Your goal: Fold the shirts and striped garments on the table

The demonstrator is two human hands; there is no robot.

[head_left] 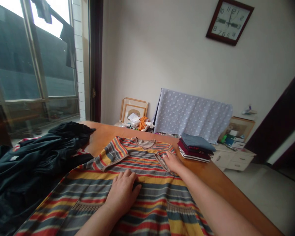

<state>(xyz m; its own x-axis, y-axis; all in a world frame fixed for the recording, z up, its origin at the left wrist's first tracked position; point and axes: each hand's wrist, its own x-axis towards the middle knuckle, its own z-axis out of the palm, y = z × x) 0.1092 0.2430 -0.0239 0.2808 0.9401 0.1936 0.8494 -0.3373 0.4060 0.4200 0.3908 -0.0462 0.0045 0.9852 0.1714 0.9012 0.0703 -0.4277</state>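
Observation:
A striped dress (147, 183) in red, yellow, grey and dark blue lies spread on the wooden table, its neckline at the far end. Both short sleeves are turned inward over the chest. My left hand (124, 188) rests on the middle of the dress, fingers stretched out and slightly bent. At the folded right sleeve, my right hand (172, 162) lies with its fingers extended over the cloth near the shoulder. Neither hand appears to grip the fabric. Two gathered pockets show on the lower part.
Dark crumpled clothes (39, 164) are heaped on the left. A stack of folded clothes (195, 147) sits at the table's (233, 193) right edge. Behind stand a dotted grey cloth (191, 113), picture frames (135, 108) and a white cabinet (232, 159).

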